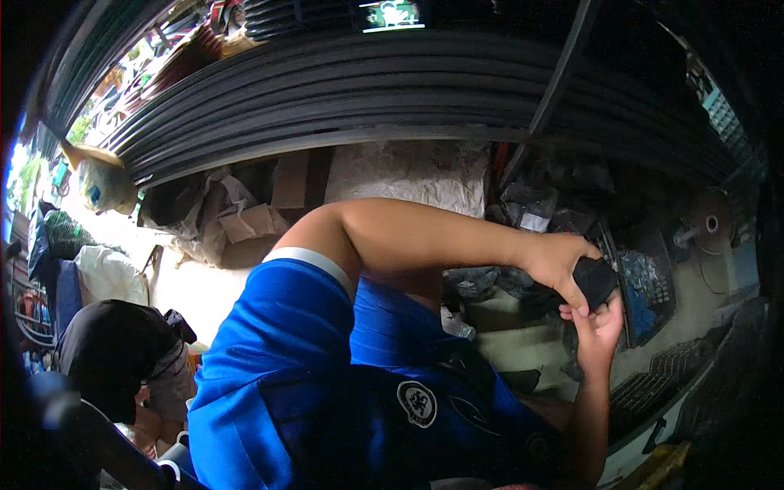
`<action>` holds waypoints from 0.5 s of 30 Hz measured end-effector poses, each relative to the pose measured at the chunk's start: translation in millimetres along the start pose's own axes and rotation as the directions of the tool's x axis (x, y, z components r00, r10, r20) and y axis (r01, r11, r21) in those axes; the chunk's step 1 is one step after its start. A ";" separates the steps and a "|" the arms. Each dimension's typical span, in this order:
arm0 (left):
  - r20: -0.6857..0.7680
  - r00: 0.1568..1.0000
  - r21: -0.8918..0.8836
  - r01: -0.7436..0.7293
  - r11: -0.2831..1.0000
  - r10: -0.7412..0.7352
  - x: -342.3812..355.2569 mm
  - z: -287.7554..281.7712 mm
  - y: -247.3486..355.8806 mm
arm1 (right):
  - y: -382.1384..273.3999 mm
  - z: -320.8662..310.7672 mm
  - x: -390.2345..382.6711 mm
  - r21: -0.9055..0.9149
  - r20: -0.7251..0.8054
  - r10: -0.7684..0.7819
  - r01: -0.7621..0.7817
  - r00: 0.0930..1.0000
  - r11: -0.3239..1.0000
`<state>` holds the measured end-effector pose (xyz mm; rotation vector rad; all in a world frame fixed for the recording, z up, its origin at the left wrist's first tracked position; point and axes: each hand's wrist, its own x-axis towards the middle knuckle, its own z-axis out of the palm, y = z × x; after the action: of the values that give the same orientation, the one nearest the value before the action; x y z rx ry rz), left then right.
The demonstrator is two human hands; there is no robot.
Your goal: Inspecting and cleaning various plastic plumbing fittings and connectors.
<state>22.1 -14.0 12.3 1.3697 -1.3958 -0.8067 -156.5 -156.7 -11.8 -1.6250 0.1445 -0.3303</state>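
My left arm stretches across to the right, where my left hand (554, 265) grips a small dark black item (597, 279), possibly cloth or plastic; its exact kind is unclear. Just below, my right hand (598, 325) is raised with fingers closed against the underside of the same item, and its thumb is near the left hand's fingertips. Behind the hands are a thin dark upright bar (626, 327) and a dark mesh crate (653, 302) with crumpled plastic inside.
Long dark pipes (343, 82) lie on a rack above cardboard (290, 180), sacks (404, 167) and black bags (531, 200). A disc-like spool (707, 224) stands at the right. At lower left another person in dark clothing (106, 359) is close by.
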 end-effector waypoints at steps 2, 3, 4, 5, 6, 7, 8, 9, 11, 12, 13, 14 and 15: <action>0.035 0.997 0.039 -0.075 0.996 0.074 3.9 1.4 -2.0 | -2.0 0.0 -2.1 0.004 -0.015 -0.044 0.044 0.999 0.999; 0.075 0.994 0.049 -0.083 0.995 0.079 4.9 2.2 -3.0 | -3.7 -0.6 -3.4 0.019 -0.019 -0.048 0.049 0.999 0.999; 0.104 0.989 0.062 -0.116 0.991 0.110 6.1 1.9 -4.2 | -5.3 -1.4 -4.3 -0.048 -0.022 -0.064 0.063 0.998 0.997; 0.142 0.982 0.091 -0.141 0.986 0.127 6.8 1.0 -4.8 | -7.3 -2.0 -5.7 -0.051 0.008 -0.059 0.060 0.998 0.997; 0.146 0.976 0.057 -0.172 0.983 0.162 6.9 0.2 -5.5 | -9.1 -2.9 -6.7 -0.042 0.022 -0.026 0.027 0.999 0.999; 0.161 0.969 0.043 -0.195 0.980 0.186 6.6 -1.0 -5.4 | -10.6 -3.2 -7.2 -0.033 0.036 0.007 -0.006 0.999 0.999; 0.178 0.969 0.056 -0.181 0.982 0.169 5.6 -1.5 -5.0 | -11.6 -3.2 -6.9 -0.028 0.032 0.006 -0.005 0.999 1.000; 0.136 0.966 0.139 -0.238 0.961 0.220 4.6 -1.9 -3.8 | -12.1 -2.6 -6.6 -0.022 0.028 0.002 -0.001 1.000 1.000; 0.044 0.967 0.367 -0.250 0.896 0.252 1.4 -1.4 0.4 | -12.4 -0.2 -6.2 -0.009 0.000 -0.022 0.022 1.000 1.000; 0.000 0.979 0.399 -0.186 0.898 0.203 0.1 0.0 3.4 | -12.0 2.0 -6.1 -0.002 -0.026 -0.039 0.039 0.999 0.999; -0.059 0.986 0.434 -0.113 0.894 0.154 -1.1 3.2 6.7 | -11.6 4.3 -6.4 0.001 -0.058 -0.035 0.035 0.998 0.999; -0.113 0.986 0.472 -0.056 0.880 0.123 -2.4 5.3 9.9 | -11.4 6.8 -7.3 0.046 -0.078 0.006 -0.002 0.997 0.999; -0.140 0.976 0.549 -0.064 0.834 0.167 -3.4 7.2 12.7 | -10.9 9.4 -8.8 0.089 -0.103 0.063 -0.054 0.993 0.995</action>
<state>10.9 -10.1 21.4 1.7139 -1.6098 -0.1870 -163.1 -144.2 -2.6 -1.5152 0.2552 -0.3730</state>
